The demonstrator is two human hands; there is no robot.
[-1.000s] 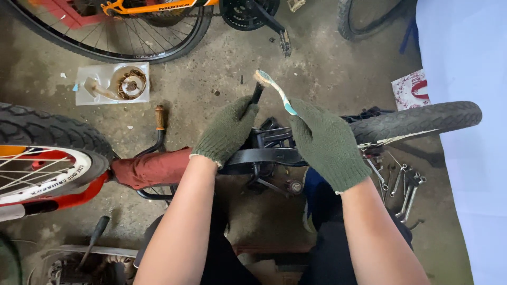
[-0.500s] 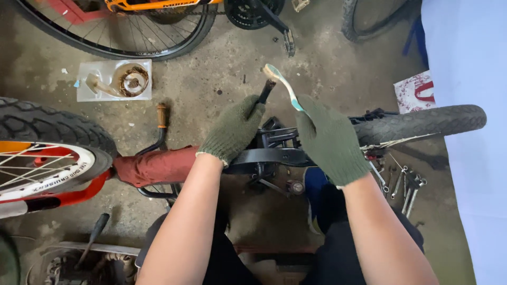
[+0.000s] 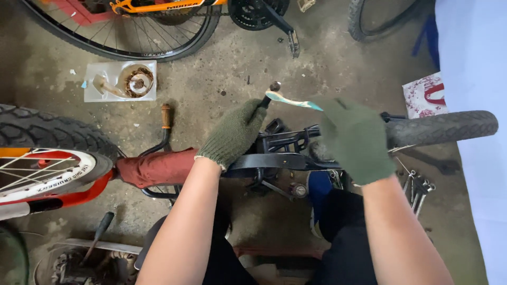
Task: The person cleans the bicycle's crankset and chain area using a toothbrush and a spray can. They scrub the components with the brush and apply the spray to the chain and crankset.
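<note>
Gripping: left hand (image 3: 235,132) black rod (image 3: 272,92) | right hand (image 3: 356,138) toothbrush (image 3: 293,100) | tyre (image 3: 441,126) beside

Bare concrete floor (image 3: 232,63) just past the black bike frame (image 3: 274,158) is open. Knobby black tyre (image 3: 443,126) blocks the right, red saddle (image 3: 153,166) w/ big tyre (image 3: 47,132) left.

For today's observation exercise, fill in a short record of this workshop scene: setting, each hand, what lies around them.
setting: concrete floor of a bicycle workshop, seen from above
left hand: green knit glove, gripping a dark rod with a round tip
right hand: green knit glove, holding a toothbrush with its head at the rod
below hands: black bicycle frame
right: small tyre
left: red saddle, clear tray
</note>
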